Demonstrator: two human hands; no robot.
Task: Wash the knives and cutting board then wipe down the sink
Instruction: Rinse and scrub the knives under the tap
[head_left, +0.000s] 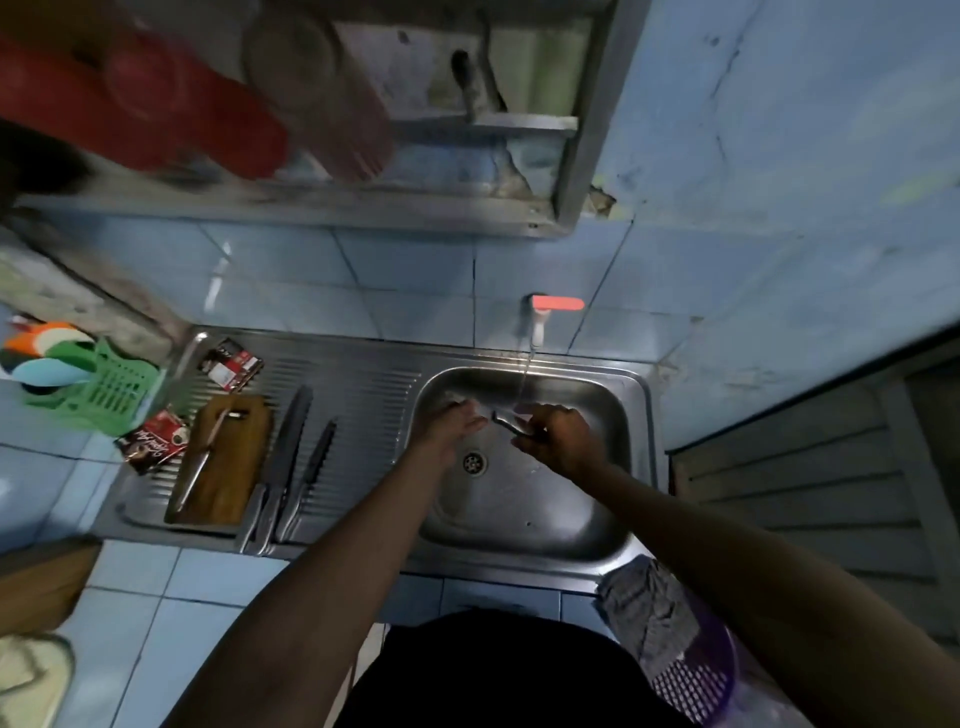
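Steel knife (506, 422) under the tap's stream: our right hand (558, 439) curls round its handle, blade pointing left toward our flat, open left hand (457, 422), just beside it.

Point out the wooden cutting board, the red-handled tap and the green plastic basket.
wooden cutting board (236, 467): head view, bare wood right of the knife.
red-handled tap (557, 302): head view, red lever.
green plastic basket (117, 389): head view, slatted side wall.
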